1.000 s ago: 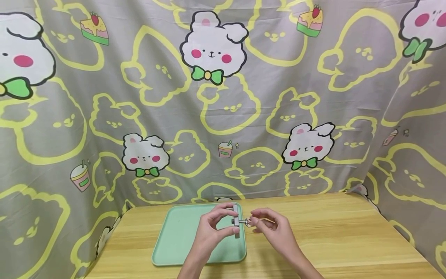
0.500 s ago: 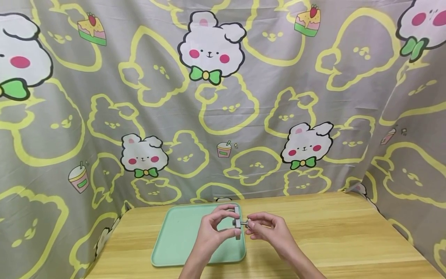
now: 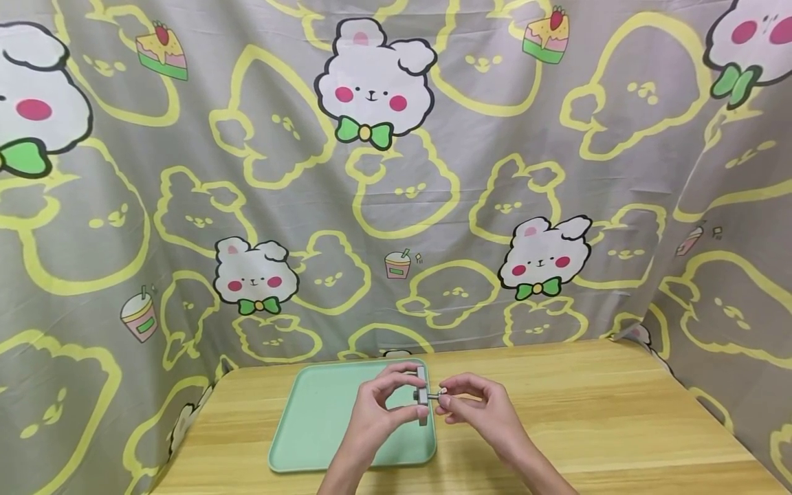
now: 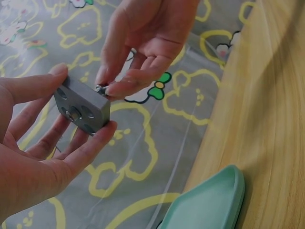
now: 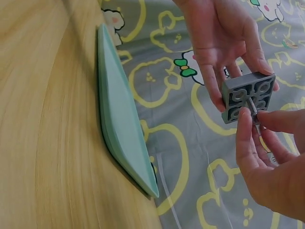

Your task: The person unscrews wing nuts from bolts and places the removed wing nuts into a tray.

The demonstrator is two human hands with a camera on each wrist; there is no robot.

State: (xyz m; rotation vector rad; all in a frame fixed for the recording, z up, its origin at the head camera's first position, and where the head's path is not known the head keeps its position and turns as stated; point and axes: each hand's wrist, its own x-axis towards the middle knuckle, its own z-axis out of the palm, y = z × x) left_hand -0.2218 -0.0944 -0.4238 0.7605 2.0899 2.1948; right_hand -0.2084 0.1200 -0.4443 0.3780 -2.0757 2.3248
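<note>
A grey square block (image 4: pixel 78 101) with holes near its corners is held on edge over the tray's right side, in the air. My left hand (image 3: pixel 379 407) grips it by opposite edges, thumb against fingers. Through the block's middle runs a threaded bolt (image 5: pixel 252 105), its head (image 4: pixel 73 114) facing left and its shank pointing right. My right hand (image 3: pixel 485 407) pinches the shank's free end between thumb and fingers. A small shiny metal piece (image 4: pixel 100 89) shows at those fingertips, mostly covered; I cannot tell its kind.
Below the left hand lies a pale green tray (image 3: pixel 322 423) with a raised rim, on a wooden table (image 3: pixel 619 419). A grey curtain (image 3: pixel 402 206) printed with bunny faces hangs behind the table and along both sides.
The right hand's fingers have closed in around the bolt's end, covering more of the shiny piece, and shift slightly there. The left hand and block stay nearly in place.
</note>
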